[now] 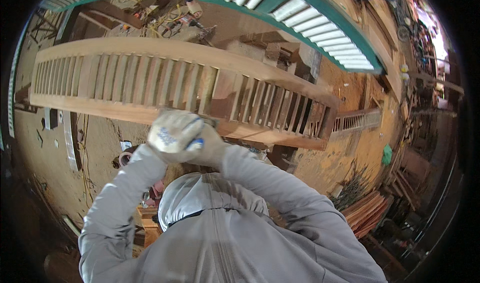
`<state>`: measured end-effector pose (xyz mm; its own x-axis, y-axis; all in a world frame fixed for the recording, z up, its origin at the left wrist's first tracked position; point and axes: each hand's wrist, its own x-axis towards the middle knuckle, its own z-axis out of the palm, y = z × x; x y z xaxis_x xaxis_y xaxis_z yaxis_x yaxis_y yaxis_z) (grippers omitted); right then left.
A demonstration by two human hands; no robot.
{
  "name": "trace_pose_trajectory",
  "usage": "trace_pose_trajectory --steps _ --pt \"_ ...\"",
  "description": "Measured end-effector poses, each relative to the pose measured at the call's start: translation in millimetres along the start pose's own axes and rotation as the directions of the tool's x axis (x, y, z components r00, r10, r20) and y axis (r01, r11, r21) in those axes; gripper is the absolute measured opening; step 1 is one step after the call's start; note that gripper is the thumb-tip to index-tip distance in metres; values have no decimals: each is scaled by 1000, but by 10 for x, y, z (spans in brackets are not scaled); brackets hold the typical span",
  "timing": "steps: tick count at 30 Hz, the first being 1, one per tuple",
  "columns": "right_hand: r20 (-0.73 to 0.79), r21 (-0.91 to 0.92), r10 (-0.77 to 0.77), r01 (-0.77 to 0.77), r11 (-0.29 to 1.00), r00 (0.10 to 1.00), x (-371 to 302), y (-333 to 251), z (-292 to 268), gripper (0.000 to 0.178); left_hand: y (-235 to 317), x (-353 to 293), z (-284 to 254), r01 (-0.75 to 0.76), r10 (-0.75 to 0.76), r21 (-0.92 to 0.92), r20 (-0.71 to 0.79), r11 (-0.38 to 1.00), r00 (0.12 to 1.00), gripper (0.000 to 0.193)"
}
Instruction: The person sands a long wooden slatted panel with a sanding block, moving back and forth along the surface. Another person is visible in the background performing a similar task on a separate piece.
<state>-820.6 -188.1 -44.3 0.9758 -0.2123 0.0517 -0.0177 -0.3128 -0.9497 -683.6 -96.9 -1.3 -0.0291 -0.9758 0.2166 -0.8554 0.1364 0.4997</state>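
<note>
A long unpainted wooden louvred shutter (150, 110) lies across in front of me, its slats running between two rails. Both hands meet at its near rail, left of the middle of the view. My left hand (172, 133), in a whitish work glove with blue marks, is closed and overlaps the other hand. Partly behind it, my right hand (212, 145) is also closed, its fingers mostly hidden. A small dark edge shows just beyond the hands against the rail, and I cannot make out what it belongs to.
A green-framed louvred shutter (320, 30) with pale slats arches across the far side. Another slatted panel (357, 120) lies to the right. Stacked reddish boards (367, 213) lie at the lower right. Cables and tools (175, 23) litter the ground at the far left.
</note>
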Motion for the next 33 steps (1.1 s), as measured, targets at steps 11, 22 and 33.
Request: trace_pose_trajectory --steps 11,22,33 --pt "-154 -386 357 -389 837 921 -2688 433 -1893 28 1947 1814 1919 -239 237 -375 -52 896 970 35" --pt "11 -158 172 -168 973 985 -1306 420 -1398 31 988 1267 1009 -31 0 -275 -111 961 994 39" --pt "-83 -63 -377 373 926 922 832 73 -376 25 -411 412 -170 229 -233 -44 -149 972 961 45"
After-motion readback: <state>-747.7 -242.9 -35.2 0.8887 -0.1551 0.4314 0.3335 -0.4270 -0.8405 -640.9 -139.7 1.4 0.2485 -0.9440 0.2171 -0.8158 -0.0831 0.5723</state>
